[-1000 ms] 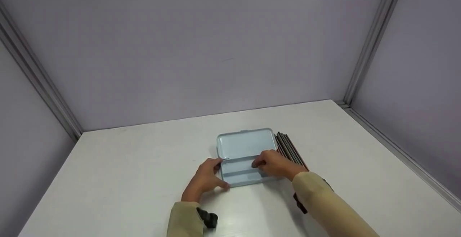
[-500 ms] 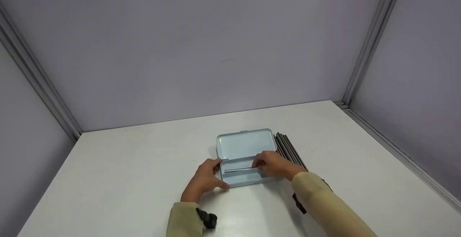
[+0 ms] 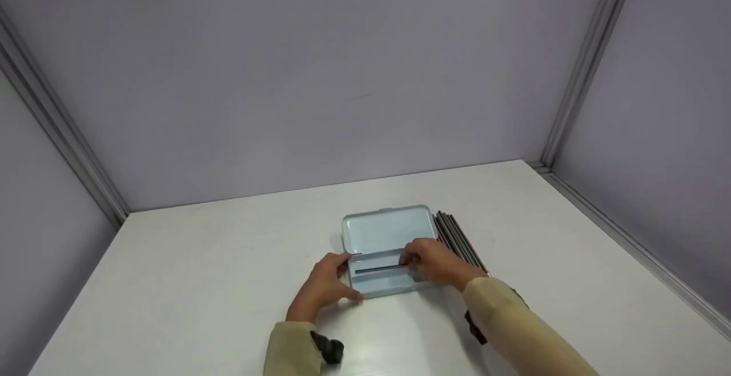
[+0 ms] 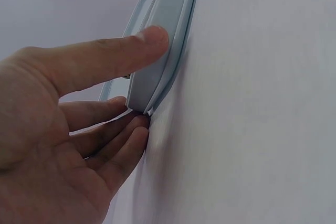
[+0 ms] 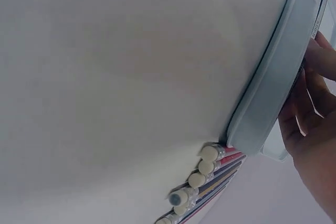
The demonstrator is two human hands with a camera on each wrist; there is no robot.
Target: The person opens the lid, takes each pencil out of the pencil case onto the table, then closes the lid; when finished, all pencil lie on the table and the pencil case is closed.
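A pale blue tin pencil case (image 3: 388, 232) lies open in the middle of the white table (image 3: 200, 284), lid flat at the back, tray in front. My left hand (image 3: 326, 283) grips the tray's front left corner, thumb on its front wall (image 4: 163, 45), fingers (image 4: 123, 129) curled at its end. My right hand (image 3: 434, 262) holds the right end of a dark pencil (image 3: 378, 269) lying lengthwise in the tray. The right wrist view shows the case's rim (image 5: 278, 77) with that hand's fingers (image 5: 315, 129) behind it.
A row of several pencils (image 3: 457, 239) lies on the table right of the case, eraser ends (image 5: 202, 174) toward me. Purple walls close the table at the back and both sides, with metal rails (image 3: 588, 62) in the corners.
A second ago no pencil showed in the tray; now a dark pencil lies along it under my right hand. The left hand and the case have stayed put.
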